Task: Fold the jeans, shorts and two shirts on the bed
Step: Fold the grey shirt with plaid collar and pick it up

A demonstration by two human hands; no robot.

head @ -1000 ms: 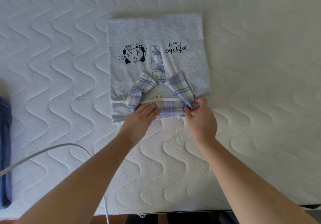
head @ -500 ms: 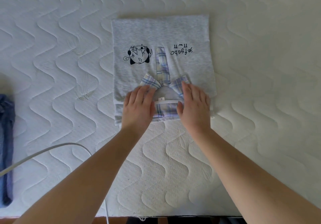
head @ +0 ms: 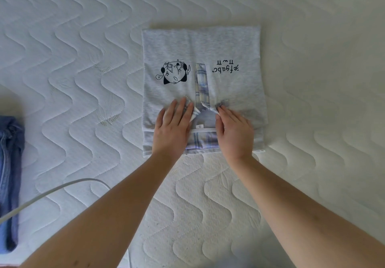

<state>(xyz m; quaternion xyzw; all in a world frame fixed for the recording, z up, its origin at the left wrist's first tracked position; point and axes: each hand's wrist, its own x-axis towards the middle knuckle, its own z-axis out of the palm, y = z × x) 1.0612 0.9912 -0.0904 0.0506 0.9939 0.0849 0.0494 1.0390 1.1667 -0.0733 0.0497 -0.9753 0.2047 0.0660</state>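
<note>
A folded grey shirt (head: 200, 51) with a plaid collar, a black cartoon print and black lettering lies flat on the white quilted bed (head: 83, 63). My left hand (head: 174, 125) lies palm down on the left collar flap, fingers spread. My right hand (head: 234, 131) lies flat on the right collar flap. Both hands press the collar onto the shirt's near edge. The plaid placket (head: 201, 84) runs away from me between them. Folded blue jeans (head: 9, 176) lie at the left edge of the view, far from both hands.
A white cable (head: 52, 190) curves across the bed from the lower left toward my left forearm. The bed's near edge runs along the bottom of the view.
Both hands went from pinching the collar's near ends to lying flat on it, then slid further up over the collar flaps. The view has shifted slightly.
</note>
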